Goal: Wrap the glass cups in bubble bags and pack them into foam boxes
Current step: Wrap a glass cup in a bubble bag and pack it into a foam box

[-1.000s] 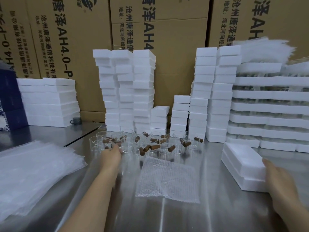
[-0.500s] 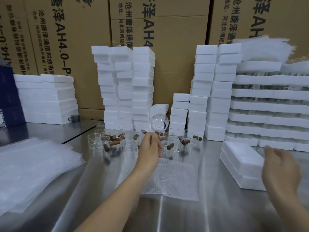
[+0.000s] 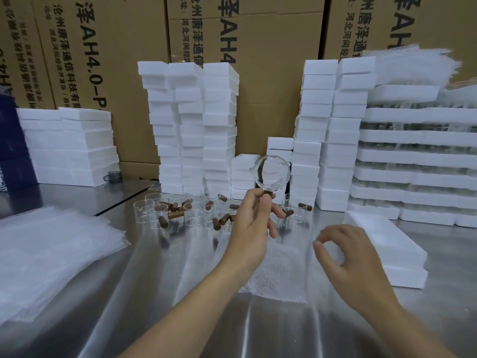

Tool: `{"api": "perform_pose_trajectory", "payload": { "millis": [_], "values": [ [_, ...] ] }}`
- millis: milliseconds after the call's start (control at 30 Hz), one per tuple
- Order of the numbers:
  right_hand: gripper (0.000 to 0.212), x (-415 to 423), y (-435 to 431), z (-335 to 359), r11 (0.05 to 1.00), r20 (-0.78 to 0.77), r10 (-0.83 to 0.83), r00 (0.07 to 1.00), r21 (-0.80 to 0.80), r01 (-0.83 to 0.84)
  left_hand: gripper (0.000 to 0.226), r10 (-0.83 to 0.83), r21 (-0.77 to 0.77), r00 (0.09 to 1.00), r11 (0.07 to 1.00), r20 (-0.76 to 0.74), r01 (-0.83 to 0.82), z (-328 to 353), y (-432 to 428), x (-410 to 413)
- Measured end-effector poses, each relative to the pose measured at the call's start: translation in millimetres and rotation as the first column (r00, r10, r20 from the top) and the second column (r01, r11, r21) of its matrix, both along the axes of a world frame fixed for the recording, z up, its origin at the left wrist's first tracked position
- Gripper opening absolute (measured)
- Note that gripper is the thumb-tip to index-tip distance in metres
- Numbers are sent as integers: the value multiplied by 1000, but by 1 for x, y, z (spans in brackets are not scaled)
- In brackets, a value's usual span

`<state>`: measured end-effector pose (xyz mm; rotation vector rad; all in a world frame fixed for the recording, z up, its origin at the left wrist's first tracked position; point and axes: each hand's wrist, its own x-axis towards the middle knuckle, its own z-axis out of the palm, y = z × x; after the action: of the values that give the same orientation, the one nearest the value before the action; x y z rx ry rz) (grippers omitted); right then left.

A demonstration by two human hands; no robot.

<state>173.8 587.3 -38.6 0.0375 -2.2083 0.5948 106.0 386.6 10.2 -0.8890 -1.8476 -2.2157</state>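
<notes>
My left hand (image 3: 254, 220) holds a clear glass cup (image 3: 272, 173) up by its brown wooden handle, pinched between thumb and fingers, with the cup's round mouth turned toward me. Behind it several more glass cups with brown handles (image 3: 180, 210) stand on the steel table. A single bubble bag (image 3: 284, 270) lies flat beneath my hands. My right hand (image 3: 343, 257) hovers over the bag's right side, fingers loosely curled, holding nothing. An open foam box (image 3: 387, 244) sits to the right of that hand.
A pile of bubble bags (image 3: 51, 257) lies at the left. Tall stacks of white foam boxes (image 3: 191, 125) stand behind the cups, with more at the right (image 3: 418, 161) and far left (image 3: 69, 146). Cardboard cartons (image 3: 258, 60) form the back wall.
My left hand took a cup from the group and lifted it up to the right. My right hand left the foam box and moved left over the bubble bag.
</notes>
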Motion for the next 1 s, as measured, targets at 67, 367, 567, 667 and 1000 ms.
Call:
{"api": "perform_pose_trajectory", "payload": {
  "millis": [67, 367, 567, 667, 1000],
  "values": [
    [12, 0, -3, -2, 1000, 57, 29, 998, -14, -28, 23, -5, 2, 1000, 1000, -4, 5, 0, 0, 2],
    [15, -2, -5, -8, 998, 143, 68, 987, -27, -65, 21, 22, 42, 999, 999, 40, -23, 2, -4, 0],
    [15, -5, -1, -11, 997, 131, 69, 989, -49, -63, 23, 23, 47, 998, 999, 63, -26, 3, -7, -3],
    [15, -6, 0, -12, 997, 126, 64, 990, -56, -57, 22, 19, 44, 998, 999, 64, -22, 4, -6, -3],
    [16, -8, 0, -13, 998, 142, 55, 988, -39, -50, 22, 16, 31, 998, 999, 69, -18, 4, -5, -2]
  ]
}}
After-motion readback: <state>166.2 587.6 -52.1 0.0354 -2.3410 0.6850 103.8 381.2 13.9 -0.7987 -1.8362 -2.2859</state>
